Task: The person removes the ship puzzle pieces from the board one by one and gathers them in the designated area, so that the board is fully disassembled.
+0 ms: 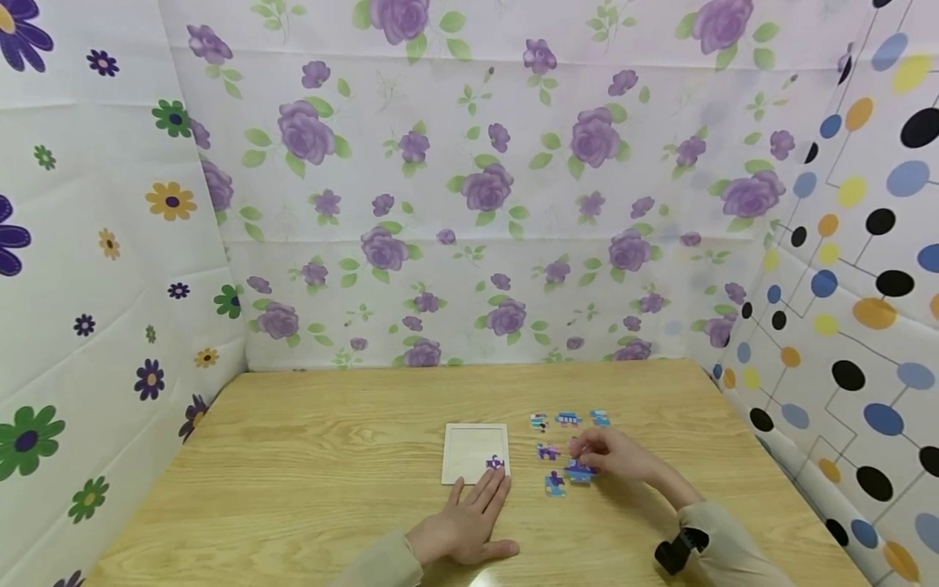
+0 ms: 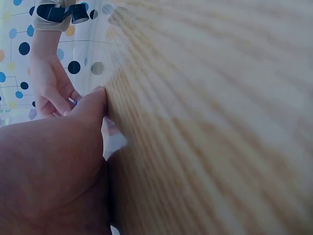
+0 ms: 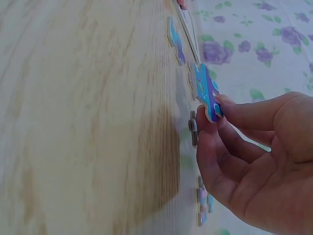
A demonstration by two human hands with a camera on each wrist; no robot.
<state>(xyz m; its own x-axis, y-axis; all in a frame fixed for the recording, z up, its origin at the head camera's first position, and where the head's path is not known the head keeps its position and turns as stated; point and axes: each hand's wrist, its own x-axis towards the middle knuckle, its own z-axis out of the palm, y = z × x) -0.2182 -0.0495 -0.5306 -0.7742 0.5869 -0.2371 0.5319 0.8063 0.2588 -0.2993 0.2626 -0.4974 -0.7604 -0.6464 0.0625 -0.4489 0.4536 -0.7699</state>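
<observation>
A white square puzzle tray [image 1: 469,447] lies on the wooden table [image 1: 308,489], with one purple piece [image 1: 495,463] set in its near right corner. My left hand [image 1: 469,522] lies flat on the table, fingertips at the tray's near edge. My right hand [image 1: 612,455] pinches a blue and purple puzzle piece [image 3: 207,91] just above the table, right of the tray. Several loose pieces lie around it: one purple [image 1: 547,451], one blue [image 1: 554,483], and a row of three [image 1: 568,419] farther back.
Flowered cloth walls [image 1: 469,204] close in the table at the back and left; a dotted wall [image 1: 866,285] stands at the right. A black wrist camera strap [image 1: 678,550] sits on my right sleeve. Bare wood stretches left of the tray.
</observation>
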